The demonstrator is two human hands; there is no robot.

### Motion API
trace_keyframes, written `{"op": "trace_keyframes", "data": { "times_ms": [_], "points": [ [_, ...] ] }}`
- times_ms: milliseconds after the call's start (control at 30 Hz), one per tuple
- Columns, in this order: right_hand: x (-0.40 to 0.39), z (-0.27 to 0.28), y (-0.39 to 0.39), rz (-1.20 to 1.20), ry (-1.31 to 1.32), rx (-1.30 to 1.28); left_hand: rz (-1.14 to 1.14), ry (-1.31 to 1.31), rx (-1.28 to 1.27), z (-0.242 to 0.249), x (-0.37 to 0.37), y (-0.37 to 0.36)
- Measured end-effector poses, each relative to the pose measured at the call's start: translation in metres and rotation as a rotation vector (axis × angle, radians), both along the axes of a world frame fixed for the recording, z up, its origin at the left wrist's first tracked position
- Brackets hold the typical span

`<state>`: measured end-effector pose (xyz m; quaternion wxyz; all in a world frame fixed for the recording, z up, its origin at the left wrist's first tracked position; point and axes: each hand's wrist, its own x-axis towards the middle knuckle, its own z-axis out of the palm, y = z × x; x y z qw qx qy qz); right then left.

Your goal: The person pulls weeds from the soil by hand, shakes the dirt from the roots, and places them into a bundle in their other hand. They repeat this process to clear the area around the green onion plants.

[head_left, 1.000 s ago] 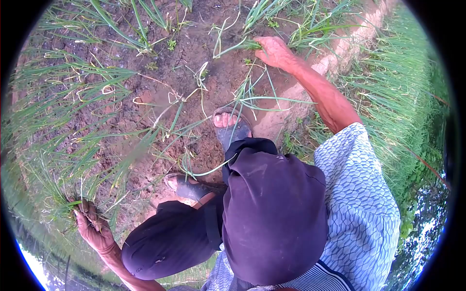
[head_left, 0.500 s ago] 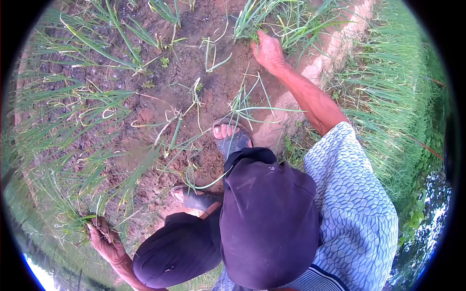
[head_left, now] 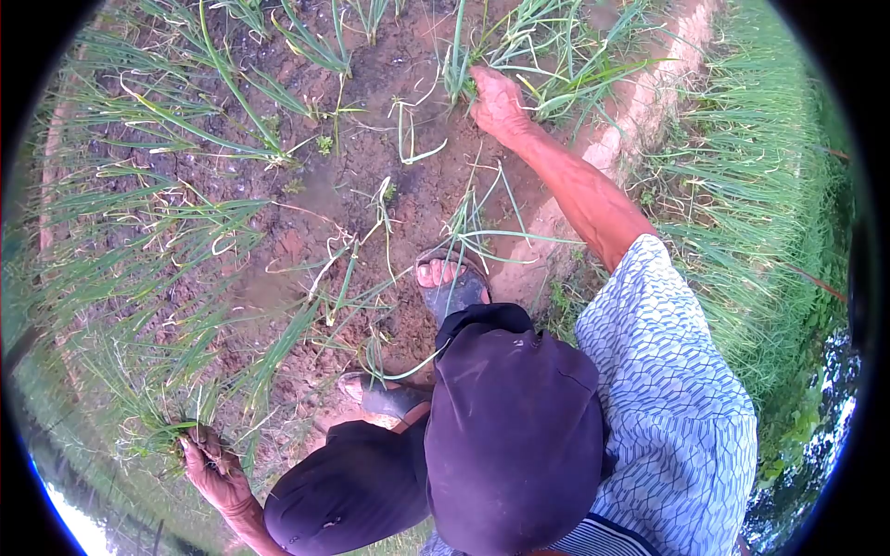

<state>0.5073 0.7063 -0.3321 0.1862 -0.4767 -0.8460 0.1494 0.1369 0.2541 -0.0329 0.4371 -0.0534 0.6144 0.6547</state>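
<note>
My left hand (head_left: 218, 471), low at the left, is closed around a bunch of pulled grass weeds (head_left: 171, 431), with roots and blades sticking out past the fingers. At the top, my right hand (head_left: 501, 104) reaches down to the ground at the base of an onion plant (head_left: 456, 69). Its fingers are bent and pressed together among the green leaves. What they pinch is hidden behind the hand and foliage. Right beside that hand, more long onion leaves (head_left: 565, 79) lean over the soil.
Damp brown soil (head_left: 371, 148) carries scattered onion plants. A raised earth ridge (head_left: 640, 111) runs along the right, with dense green plants (head_left: 742, 204) beyond it. My sandaled foot (head_left: 450, 278) stands beside a drooping onion plant (head_left: 473, 227); my knees (head_left: 519, 417) are bent.
My right hand has shifted slightly left and down, closer to the onion base. The left hand still holds the grass weeds. The whole view has shifted slightly.
</note>
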Motion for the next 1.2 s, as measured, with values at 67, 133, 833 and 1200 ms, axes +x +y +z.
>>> {"op": "trace_keyframes", "data": {
  "times_ms": [67,133,833,1200],
  "points": [
    [0.000,0.007,0.007,0.026,-0.094,-0.028,-0.001,0.022,-0.029,-0.001,0.002,0.005],
    [-0.005,0.018,0.010,0.035,-0.157,-0.068,-0.006,0.031,-0.047,-0.001,0.004,0.008],
    [-0.020,0.008,0.012,0.101,-0.347,-0.094,0.000,0.089,-0.123,0.003,0.010,0.015],
    [-0.013,0.020,0.010,0.093,-0.190,-0.136,0.031,0.116,-0.139,0.003,0.014,0.016]
  ]
}}
